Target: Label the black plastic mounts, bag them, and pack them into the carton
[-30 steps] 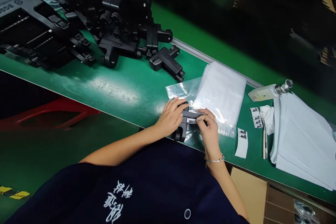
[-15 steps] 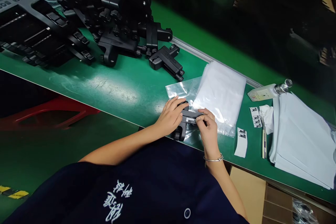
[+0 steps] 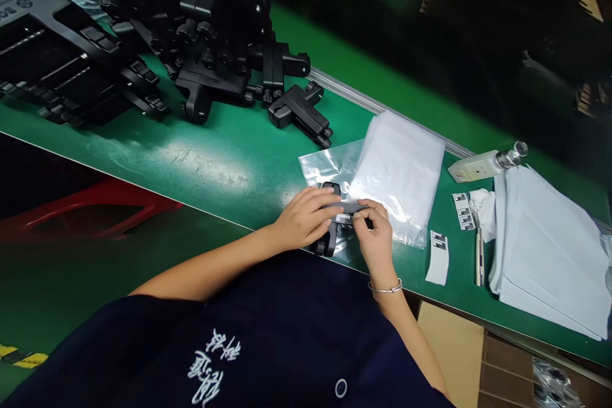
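A small black plastic part [image 3: 331, 241] lies at the near edge of the green table [image 3: 210, 159], on top of a clear plastic bag [image 3: 329, 166]. My left hand [image 3: 306, 217] is wrapped over the part's left side and holds it down. My right hand [image 3: 375, 233] pinches a small white label [image 3: 345, 218] against the part's top with thumb and forefinger. A metal bangle sits on my right wrist.
A pile of black plastic parts [image 3: 205, 44] fills the table's far left, with one loose part [image 3: 301, 115] nearer. A stack of clear bags [image 3: 399, 169] lies behind my hands. To the right are label strips [image 3: 438, 258], a bottle [image 3: 482, 167] and white sheets [image 3: 549, 248].
My left hand has slid slightly left over the part, uncovering its far end. My right hand's fingers keep pressing the label. The view has shifted a little.
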{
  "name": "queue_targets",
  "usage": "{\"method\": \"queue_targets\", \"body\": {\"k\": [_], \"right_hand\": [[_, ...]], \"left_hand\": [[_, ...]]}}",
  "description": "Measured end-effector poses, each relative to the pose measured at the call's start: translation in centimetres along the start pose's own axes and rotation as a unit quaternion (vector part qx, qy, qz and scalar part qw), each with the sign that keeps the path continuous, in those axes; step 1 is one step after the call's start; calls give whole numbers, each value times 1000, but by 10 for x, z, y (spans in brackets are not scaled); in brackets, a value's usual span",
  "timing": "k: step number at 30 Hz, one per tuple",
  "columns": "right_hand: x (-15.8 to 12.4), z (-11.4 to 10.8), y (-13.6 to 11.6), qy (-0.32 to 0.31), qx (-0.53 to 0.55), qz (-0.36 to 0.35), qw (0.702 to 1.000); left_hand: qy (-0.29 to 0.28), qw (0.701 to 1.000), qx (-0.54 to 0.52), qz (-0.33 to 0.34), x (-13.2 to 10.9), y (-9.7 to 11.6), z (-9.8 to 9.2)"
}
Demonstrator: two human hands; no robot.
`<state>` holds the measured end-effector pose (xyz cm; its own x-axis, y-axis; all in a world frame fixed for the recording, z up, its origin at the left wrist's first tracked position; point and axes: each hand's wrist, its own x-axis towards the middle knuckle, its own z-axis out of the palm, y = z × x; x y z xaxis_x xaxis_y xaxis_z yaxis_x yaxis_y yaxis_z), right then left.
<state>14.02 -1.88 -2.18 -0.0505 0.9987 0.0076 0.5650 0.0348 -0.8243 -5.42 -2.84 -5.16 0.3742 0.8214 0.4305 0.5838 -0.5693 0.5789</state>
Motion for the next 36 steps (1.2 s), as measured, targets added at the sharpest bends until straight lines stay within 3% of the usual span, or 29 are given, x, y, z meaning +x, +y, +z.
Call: {"method": "queue_targets", "body": {"k": [3,7,9,12,15,17,20,24,28,30,33,36], "right_hand": [[0,-2,1,-4,-11,-3,1000],[2,-21,16,-30,50,-23,998],[4,-34,26,-79,64,-44,994],[7,-47,35,-166,-15,-76,983],[9,-49,35,-175,-70,-100,977],[10,-48,33,-173,-80,-111,975],[11,-48,31,-176,-91,-121,973],[12,-53,30,-186,-109,-124,969],[11,-51,23,-186,-139,-132,964],[10,-45,18,-194,-164,-141,957],[5,-38,12,-196,-191,-164,948],[-7,-41,16,-124,-161,-204,958]], "left_hand": [[-70,992,36,95,-1,-7,-8],[-168,982,49,75,6,-13,-18],[-201,975,43,82,13,-15,-24],[-263,957,38,114,29,-18,-33],[-315,940,37,128,48,-15,-35],[-321,937,29,132,59,-9,-31],[-303,941,40,142,61,-5,-25],[-235,965,61,101,31,-19,-30],[-72,996,54,-20,-14,-39,-40],[15,993,48,-108,-27,-42,-41],[70,979,29,-189,-26,-39,-39],[68,978,15,-199,-13,-33,-38]]}}
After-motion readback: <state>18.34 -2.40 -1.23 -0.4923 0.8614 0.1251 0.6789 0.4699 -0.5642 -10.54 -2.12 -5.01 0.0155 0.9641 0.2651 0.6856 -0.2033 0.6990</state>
